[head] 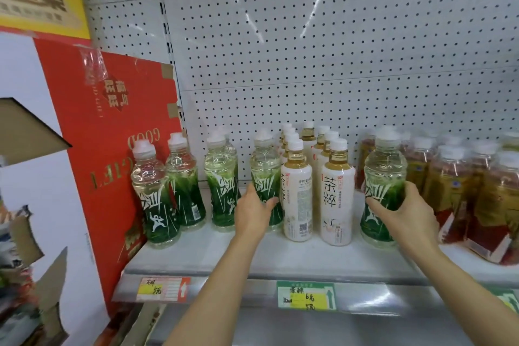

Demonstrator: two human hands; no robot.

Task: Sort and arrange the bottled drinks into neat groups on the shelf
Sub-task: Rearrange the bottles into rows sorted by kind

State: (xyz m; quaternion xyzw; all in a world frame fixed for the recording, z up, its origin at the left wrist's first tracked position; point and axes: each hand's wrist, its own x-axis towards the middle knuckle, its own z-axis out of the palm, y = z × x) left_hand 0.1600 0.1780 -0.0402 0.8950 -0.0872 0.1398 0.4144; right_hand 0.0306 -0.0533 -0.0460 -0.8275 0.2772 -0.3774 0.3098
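Several green-labelled clear bottles stand on the white shelf. My left hand grips one green bottle just left of two rows of white-labelled tea bottles. My right hand grips another green bottle that stands right of the tea rows. Three more green bottles are spaced out toward the left end. Red-labelled amber bottles crowd the right end.
A red cardboard box leans at the shelf's left end, touching the leftmost bottle. A pegboard back wall rises behind. Price tags line the front rail. Bare shelf surface runs along the front edge.
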